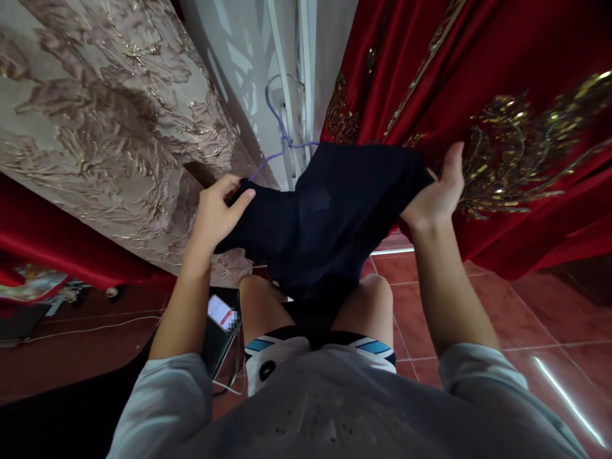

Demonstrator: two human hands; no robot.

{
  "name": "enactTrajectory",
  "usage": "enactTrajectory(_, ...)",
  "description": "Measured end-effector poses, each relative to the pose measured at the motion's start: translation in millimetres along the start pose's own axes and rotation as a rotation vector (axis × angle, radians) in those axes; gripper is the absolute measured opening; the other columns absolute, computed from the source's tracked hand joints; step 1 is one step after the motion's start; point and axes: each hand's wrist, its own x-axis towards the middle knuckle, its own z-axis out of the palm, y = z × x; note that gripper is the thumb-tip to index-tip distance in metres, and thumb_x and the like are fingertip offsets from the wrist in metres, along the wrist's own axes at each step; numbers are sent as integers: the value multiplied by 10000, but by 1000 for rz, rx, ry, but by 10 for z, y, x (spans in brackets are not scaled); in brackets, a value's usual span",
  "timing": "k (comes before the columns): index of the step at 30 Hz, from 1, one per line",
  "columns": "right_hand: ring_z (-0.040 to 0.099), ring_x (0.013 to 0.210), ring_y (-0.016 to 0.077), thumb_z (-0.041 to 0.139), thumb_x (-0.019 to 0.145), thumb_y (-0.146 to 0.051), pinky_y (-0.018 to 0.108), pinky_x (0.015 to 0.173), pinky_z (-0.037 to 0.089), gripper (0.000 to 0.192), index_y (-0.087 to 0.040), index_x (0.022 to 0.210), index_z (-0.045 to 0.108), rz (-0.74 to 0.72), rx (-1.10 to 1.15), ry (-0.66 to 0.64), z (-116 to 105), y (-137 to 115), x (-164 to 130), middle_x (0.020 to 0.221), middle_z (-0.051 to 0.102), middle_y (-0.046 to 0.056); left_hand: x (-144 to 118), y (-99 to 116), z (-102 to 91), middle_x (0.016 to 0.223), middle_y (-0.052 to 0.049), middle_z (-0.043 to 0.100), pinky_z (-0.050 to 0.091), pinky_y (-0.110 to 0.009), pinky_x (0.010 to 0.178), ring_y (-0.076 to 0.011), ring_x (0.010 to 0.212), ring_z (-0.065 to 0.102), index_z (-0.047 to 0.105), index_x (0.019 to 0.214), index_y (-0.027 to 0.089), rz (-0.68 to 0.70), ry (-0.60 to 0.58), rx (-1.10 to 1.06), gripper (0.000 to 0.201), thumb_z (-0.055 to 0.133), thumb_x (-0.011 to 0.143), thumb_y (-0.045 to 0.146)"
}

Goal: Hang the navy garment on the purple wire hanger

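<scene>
A dark navy garment [329, 204], probably a shirt, hangs on a thin purple hanger [285, 141] in front of my knees. At its left shoulder, my left hand [222, 207] grips the cloth between thumb and fingers. My right hand [437, 194] is at the other shoulder end, palm turned up and thumb raised, with its fingers partly hidden behind the fabric. The hanger's hook rises above the neckline, before pale upright bars [294, 57]; whether it hangs on anything, I cannot tell.
Beige floral cloth [124, 121] drapes on the left. Red fabric with gold sequins [507, 146] hangs on the right. A lit phone [220, 312] lies on a dark surface by my left knee. A white cable [90, 328] crosses the red tiled floor [535, 312].
</scene>
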Motion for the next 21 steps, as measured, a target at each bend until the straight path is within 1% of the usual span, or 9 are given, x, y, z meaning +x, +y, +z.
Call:
enactTrajectory(2, 569, 1388, 283, -225, 987, -646, 596, 972, 444, 1133, -114, 1188, 755, -13, -130, 26, 71, -164, 102, 1332, 694, 137, 63, 15, 97, 825, 18, 654, 479, -252, 743, -140, 728, 577, 701, 1010, 186, 13, 35, -12, 182, 724, 862, 289)
enactTrajectory(4, 630, 1326, 276, -85, 1008, -723, 564, 980, 486, 1039, -173, 1062, 795, -22, -162, 15, 179, -365, 110, 1215, 748, 119, 112, 8, 188, 817, 16, 655, 484, -257, 745, -145, 732, 579, 709, 984, 187, 25, 88, -9, 162, 673, 827, 196)
enactTrajectory(7, 746, 1081, 235, 163, 1017, -779, 450, 888, 572, 872, -190, 917, 798, -67, 79, -383, 344, -593, -82, 1005, 787, 87, 103, -22, 242, 870, -25, 694, 518, -301, 865, -178, 868, 645, 705, 821, 185, 79, 120, -59, 211, 523, 769, 92)
enactTrajectory(9, 759, 994, 198, 347, 1027, -718, 391, 871, 589, 690, -196, 1019, 798, -107, 214, -658, 462, -623, -275, 1001, 791, 64, 43, -3, 231, 907, -46, 718, 528, -348, 954, -185, 897, 667, 661, 664, 185, 139, 5, -160, 210, 492, 739, 85)
enactTrajectory(10, 751, 1039, 206, 447, 1015, -669, 398, 915, 587, 587, -200, 1120, 784, -132, 185, -676, 537, -596, -367, 1076, 786, 73, 4, 30, 224, 906, -50, 724, 523, -379, 1006, -185, 883, 675, 632, 597, 186, 171, -93, -217, 213, 508, 746, 97)
enactTrajectory(12, 666, 1267, 292, 601, 951, -597, 487, 1060, 539, 577, -196, 1356, 691, -175, -23, -496, 733, -475, -520, 1331, 705, 133, -74, 155, 239, 875, -50, 728, 463, -448, 1136, -193, 875, 698, 596, 512, 191, 227, -299, -334, 295, 583, 805, 159)
enactTrajectory(15, 384, 1525, 442, 638, 862, -652, 645, 1160, 406, 856, -186, 1564, 492, -240, -244, -231, 1096, -218, -655, 1630, 427, 192, -158, 452, 381, 883, -77, 737, 331, -488, 1261, -245, 1007, 730, 596, 464, 204, 284, -482, -580, 511, 668, 928, 406)
enactTrajectory(18, 418, 1503, 431, 554, 873, -696, 634, 1136, 396, 784, -203, 1483, 567, -263, -268, -118, 1328, -12, -717, 1549, 512, 174, -191, 719, 643, 994, -103, 759, 360, -471, 1250, -278, 1146, 716, 632, 491, 205, 242, -519, -851, 557, 720, 917, 553)
enactTrajectory(21, 572, 1332, 359, 554, 852, -696, 540, 1075, 457, 799, -140, 1425, 585, -290, -271, -38, 1230, 87, -769, 1324, 615, 200, -204, 738, 869, 1218, -87, 744, 397, -481, 1236, -302, 1309, 649, 749, 754, 212, 46, -442, -1079, 292, 873, 801, 473)
